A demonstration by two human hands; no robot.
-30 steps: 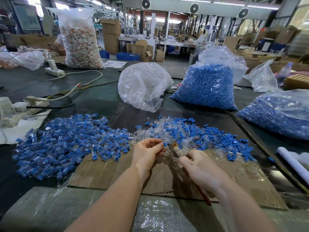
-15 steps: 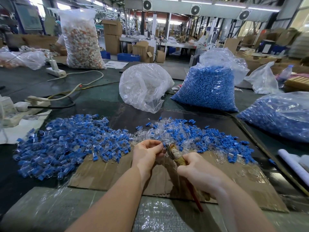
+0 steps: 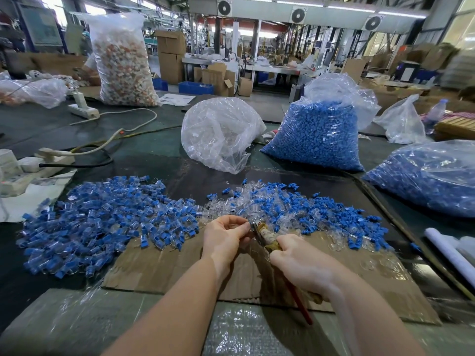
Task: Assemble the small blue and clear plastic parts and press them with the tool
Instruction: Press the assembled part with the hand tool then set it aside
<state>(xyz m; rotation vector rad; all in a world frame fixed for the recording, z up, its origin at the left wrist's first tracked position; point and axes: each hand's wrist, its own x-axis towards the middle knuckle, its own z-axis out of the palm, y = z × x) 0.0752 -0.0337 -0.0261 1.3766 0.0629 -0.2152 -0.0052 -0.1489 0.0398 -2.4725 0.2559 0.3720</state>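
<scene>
Single head-worn view, wide-angle — looking forward and down from above the forearms. Close over the left hand [image 3: 226, 235] and right hand [image 3: 300, 263], both near the frame's lower middle above a cardboard sheet [image 3: 164, 268]. Farther off, the dark table [image 3: 144, 155] stretching away, then the factory hall — visibly bowed toward the edges. No second view, so no shared ground.

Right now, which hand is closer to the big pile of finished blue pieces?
Left. The left hand sits just beside the pile; the right hand, gripping the tool, is farther off.
</scene>
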